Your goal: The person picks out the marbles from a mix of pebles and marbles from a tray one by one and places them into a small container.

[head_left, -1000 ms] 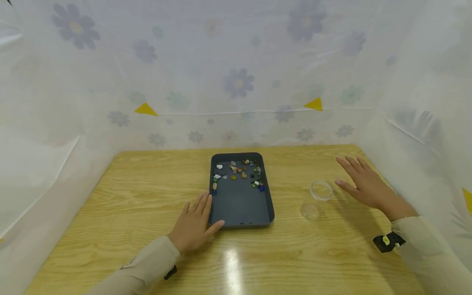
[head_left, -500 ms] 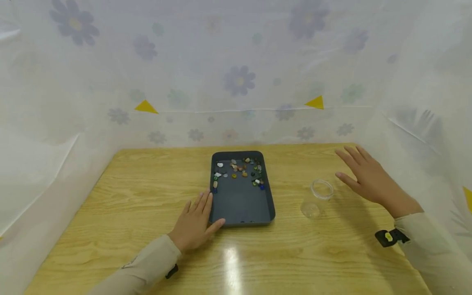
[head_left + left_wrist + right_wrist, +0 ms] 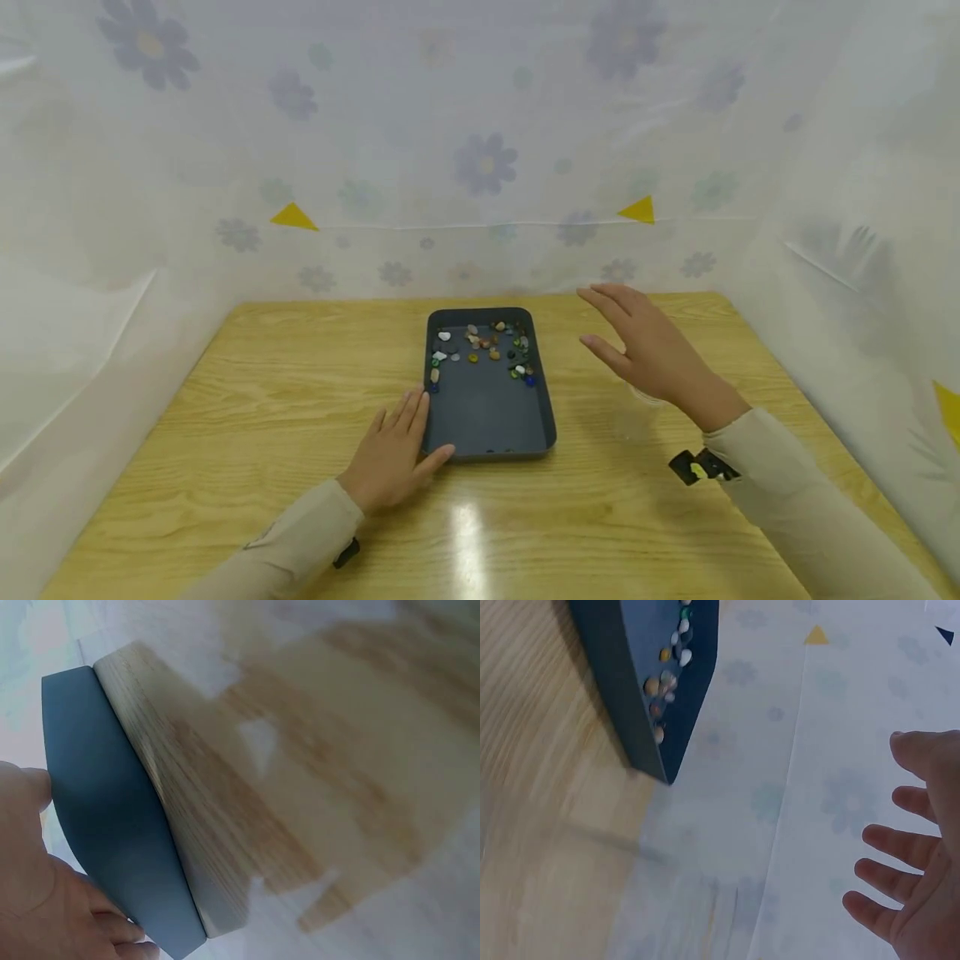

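Note:
A dark grey rectangular tray (image 3: 487,425) lies on the table, with several small coloured stones (image 3: 483,342) spread over its far half and along its sides. My left hand (image 3: 390,458) rests against the tray's near left corner, fingers along the side and thumb at the near edge; the left wrist view shows the tray wall (image 3: 105,795) beside it. My right hand (image 3: 652,350), holding nothing, hovers right of the tray with its fingers apart and extended. Beneath it stands a clear jar (image 3: 633,423), its rim mostly covered by the hand in the head view.
The wooden table (image 3: 285,375) is enclosed by white sheeting (image 3: 375,125) with a flower print at the back and sides. Yellow triangles (image 3: 295,217) mark the back sheet. Light glares off the table's near middle.
My right hand has moved left, from beside the jar to above it, towards the tray. The left hand, the tray and the stones have stayed in place.

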Action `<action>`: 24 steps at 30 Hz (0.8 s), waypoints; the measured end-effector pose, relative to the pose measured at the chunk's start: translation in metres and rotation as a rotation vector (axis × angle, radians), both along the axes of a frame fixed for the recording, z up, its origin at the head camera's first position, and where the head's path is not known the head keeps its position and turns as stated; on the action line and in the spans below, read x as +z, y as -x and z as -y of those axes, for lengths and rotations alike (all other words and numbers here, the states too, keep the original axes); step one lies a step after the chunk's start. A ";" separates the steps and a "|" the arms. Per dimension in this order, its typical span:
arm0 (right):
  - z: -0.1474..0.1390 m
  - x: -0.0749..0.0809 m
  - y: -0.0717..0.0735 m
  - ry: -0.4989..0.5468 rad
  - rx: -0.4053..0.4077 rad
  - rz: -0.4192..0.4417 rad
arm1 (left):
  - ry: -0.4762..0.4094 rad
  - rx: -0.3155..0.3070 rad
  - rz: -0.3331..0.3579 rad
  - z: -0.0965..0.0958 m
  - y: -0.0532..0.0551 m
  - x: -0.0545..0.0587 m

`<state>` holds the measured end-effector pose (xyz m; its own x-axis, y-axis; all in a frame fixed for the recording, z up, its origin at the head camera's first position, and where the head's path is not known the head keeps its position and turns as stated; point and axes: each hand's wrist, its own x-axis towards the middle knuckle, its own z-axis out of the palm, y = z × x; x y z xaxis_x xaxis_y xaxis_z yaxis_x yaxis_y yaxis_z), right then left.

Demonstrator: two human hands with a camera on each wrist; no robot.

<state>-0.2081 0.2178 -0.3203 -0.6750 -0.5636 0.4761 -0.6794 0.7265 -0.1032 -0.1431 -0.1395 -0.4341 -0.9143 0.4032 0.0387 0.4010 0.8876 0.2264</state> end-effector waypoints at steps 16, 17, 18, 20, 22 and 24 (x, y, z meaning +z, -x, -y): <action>0.124 -0.061 0.009 0.205 0.124 0.299 | 0.008 -0.008 0.008 0.001 -0.002 0.000; 0.129 -0.066 0.011 0.208 0.116 0.324 | 0.010 -0.011 0.005 0.001 -0.002 0.000; 0.133 -0.071 0.013 0.216 0.116 0.347 | 0.012 -0.013 0.002 0.001 -0.002 0.000; 0.142 -0.079 0.017 0.233 0.120 0.401 | 0.014 -0.018 -0.004 0.002 -0.001 0.001; 0.149 -0.087 0.021 0.249 0.125 0.457 | 0.011 -0.022 -0.007 0.002 -0.001 0.002; 0.155 -0.094 0.026 0.272 0.135 0.511 | 0.007 -0.025 -0.008 0.003 -0.001 0.003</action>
<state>-0.2338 0.0628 -0.4147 -0.7877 -0.5635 0.2489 -0.5789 0.5391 -0.6117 -0.1421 -0.1421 -0.4315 -0.9037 0.4259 0.0436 0.4247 0.8789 0.2171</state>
